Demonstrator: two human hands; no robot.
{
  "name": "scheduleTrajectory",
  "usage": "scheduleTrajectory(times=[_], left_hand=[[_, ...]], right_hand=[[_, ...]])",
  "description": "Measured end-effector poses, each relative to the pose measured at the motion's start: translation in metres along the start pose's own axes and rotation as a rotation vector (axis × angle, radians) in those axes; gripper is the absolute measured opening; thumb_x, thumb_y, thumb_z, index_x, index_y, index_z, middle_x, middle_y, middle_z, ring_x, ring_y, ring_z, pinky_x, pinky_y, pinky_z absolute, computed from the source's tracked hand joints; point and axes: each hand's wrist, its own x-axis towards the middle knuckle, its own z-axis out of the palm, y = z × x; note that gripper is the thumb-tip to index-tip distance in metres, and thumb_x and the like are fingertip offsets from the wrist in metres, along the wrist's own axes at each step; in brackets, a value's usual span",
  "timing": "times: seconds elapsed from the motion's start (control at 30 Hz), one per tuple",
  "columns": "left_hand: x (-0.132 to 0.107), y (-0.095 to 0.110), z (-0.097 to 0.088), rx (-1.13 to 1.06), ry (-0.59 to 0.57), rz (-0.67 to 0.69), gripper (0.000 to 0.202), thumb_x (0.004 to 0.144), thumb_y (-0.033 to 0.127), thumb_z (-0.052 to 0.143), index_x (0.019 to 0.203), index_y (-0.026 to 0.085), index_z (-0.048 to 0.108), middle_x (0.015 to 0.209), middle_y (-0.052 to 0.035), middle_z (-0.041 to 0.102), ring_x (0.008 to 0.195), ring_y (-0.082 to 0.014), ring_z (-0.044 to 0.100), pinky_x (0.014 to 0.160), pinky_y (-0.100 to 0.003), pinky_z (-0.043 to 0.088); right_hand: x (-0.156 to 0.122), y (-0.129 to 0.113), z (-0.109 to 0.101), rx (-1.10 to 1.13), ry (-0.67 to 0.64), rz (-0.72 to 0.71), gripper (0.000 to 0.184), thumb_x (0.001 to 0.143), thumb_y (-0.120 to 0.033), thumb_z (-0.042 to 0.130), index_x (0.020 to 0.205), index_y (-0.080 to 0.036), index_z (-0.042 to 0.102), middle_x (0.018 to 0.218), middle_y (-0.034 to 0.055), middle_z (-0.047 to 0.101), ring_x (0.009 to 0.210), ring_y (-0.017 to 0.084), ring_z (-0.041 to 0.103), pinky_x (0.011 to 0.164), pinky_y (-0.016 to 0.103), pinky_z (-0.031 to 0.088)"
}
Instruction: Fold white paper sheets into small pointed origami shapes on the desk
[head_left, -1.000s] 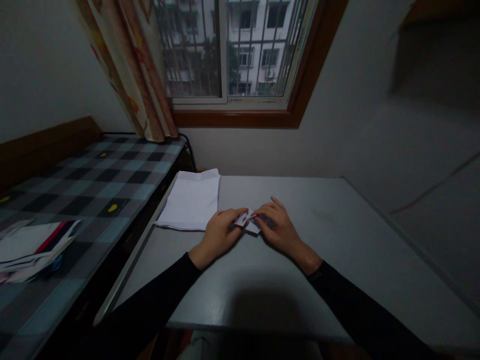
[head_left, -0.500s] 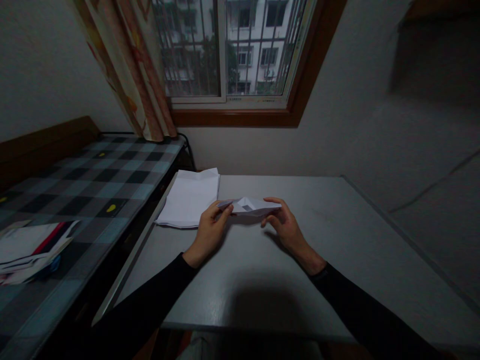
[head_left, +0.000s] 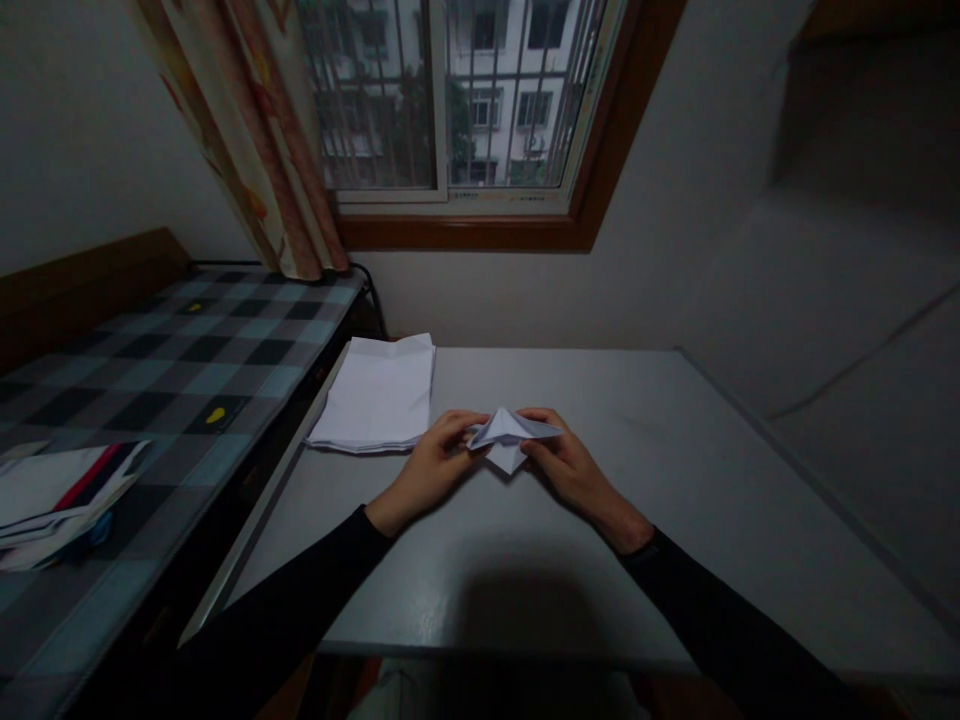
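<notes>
Between my two hands is a folded white paper boat (head_left: 505,428), held just over the table, with a peak in its middle and a pointed flap hanging down toward me. My left hand (head_left: 435,462) pinches its left end between thumb and fingers. On the right side, my right hand (head_left: 571,470) grips it with the thumb in front and the fingers behind. Both hands are closed on the paper; some fingertips are hidden behind it.
A stack of white paper sheets (head_left: 379,395) lies at the back left of the grey-white table (head_left: 660,560). Left of the table stands a bed with a checked cover (head_left: 247,370), with papers (head_left: 60,495) on it. A window (head_left: 450,100) and curtain (head_left: 277,180) are behind.
The folded paper has tilted, so its peak and lower flap now show. My hands have come closer together, the left moving right, and my right thumb now presses the paper's front.
</notes>
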Motion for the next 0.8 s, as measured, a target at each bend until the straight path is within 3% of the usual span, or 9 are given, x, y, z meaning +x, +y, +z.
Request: scheduleTrajectory(times=[0.1,0.23,0.33,0.4,0.47,0.6,0.8], left_hand=[[0.0,-0.005,0.002,-0.09,-0.025,-0.118,0.039,0.097,0.034,0.083,0.135,0.025,0.079,0.135,-0.0132,0.073,0.103,-0.0206,0.074,0.091,-0.037,0.062],[-0.001,-0.003,0.003,-0.149,-0.052,-0.214,0.045,0.096,0.039,0.083,0.138,0.021,0.078,0.118,-0.0117,0.079,0.089,-0.0193,0.074,0.08,-0.034,0.06],[-0.001,0.002,0.002,0.005,-0.072,-0.187,0.025,0.1,0.043,0.079,0.11,0.02,0.083,0.092,-0.0047,0.075,0.077,-0.0171,0.068,0.072,-0.031,0.053],[-0.002,0.004,0.002,0.153,-0.035,-0.116,0.031,0.102,0.046,0.077,0.084,0.02,0.077,0.079,-0.0014,0.066,0.074,-0.0165,0.061,0.069,-0.03,0.046],[-0.001,0.006,0.002,0.237,-0.002,-0.053,0.039,0.103,0.048,0.077,0.076,0.02,0.07,0.077,-0.0003,0.061,0.075,-0.0168,0.058,0.07,-0.03,0.043],[0.001,0.009,0.004,0.201,-0.022,-0.033,0.033,0.105,0.05,0.074,0.09,0.021,0.074,0.089,-0.0025,0.066,0.084,-0.0189,0.061,0.077,-0.031,0.047],[0.005,0.009,0.007,0.038,0.008,-0.085,0.032,0.102,0.051,0.077,0.093,0.02,0.079,0.094,-0.0042,0.072,0.092,-0.0211,0.067,0.087,-0.033,0.052]], right_hand=[[0.0,-0.002,-0.004,-0.113,-0.032,-0.066,0.042,0.101,-0.042,0.08,0.139,-0.028,0.07,0.129,0.0104,0.079,0.115,0.03,0.076,0.102,0.05,0.063],[0.003,-0.001,-0.004,-0.197,-0.014,-0.108,0.035,0.099,-0.041,0.082,0.131,-0.028,0.078,0.124,0.0092,0.084,0.11,0.03,0.08,0.1,0.049,0.063],[0.004,-0.002,-0.001,-0.23,-0.009,-0.087,0.021,0.103,-0.046,0.077,0.106,-0.026,0.084,0.099,0.0057,0.086,0.088,0.026,0.08,0.083,0.04,0.063],[0.003,-0.003,0.002,-0.222,-0.033,-0.032,0.032,0.105,-0.051,0.073,0.088,-0.025,0.079,0.076,0.0015,0.078,0.066,0.021,0.071,0.066,0.033,0.056],[0.002,-0.006,0.004,-0.195,-0.059,0.019,0.04,0.108,-0.054,0.069,0.082,-0.024,0.071,0.063,-0.0022,0.068,0.054,0.016,0.059,0.055,0.029,0.045],[0.002,-0.009,0.007,-0.182,-0.088,0.007,0.043,0.109,-0.058,0.065,0.083,-0.024,0.063,0.064,-0.0042,0.059,0.056,0.015,0.052,0.054,0.028,0.038],[0.002,-0.011,0.007,-0.127,-0.158,0.002,0.035,0.111,-0.053,0.063,0.094,-0.023,0.067,0.074,-0.0019,0.062,0.067,0.017,0.057,0.062,0.03,0.045]])
